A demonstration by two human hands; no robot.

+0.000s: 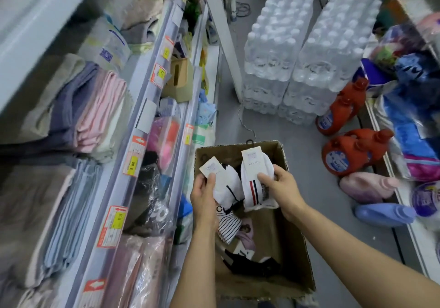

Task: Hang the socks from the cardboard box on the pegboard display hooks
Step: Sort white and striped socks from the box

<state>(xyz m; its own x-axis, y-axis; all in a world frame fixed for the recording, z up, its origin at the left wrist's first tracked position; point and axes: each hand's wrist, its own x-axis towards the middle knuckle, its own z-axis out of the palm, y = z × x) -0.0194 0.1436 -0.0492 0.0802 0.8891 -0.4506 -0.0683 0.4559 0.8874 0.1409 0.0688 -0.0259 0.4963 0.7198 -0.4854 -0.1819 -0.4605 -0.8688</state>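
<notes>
Your left grip [205, 193] grasping a white sock pair [226, 186]; your right grip [282, 186] grasping a striped white pair [253, 183], above the cardboard box [292, 248]

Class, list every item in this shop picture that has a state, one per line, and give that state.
cardboard box: open, on the floor, socks inside
left hand: grips a white sock pair
right hand: grips a striped white sock pair
loose socks: lying in the box
orange detergent jugs: capped, on the floor
water bottle packs: wrapped, stacked
</notes>
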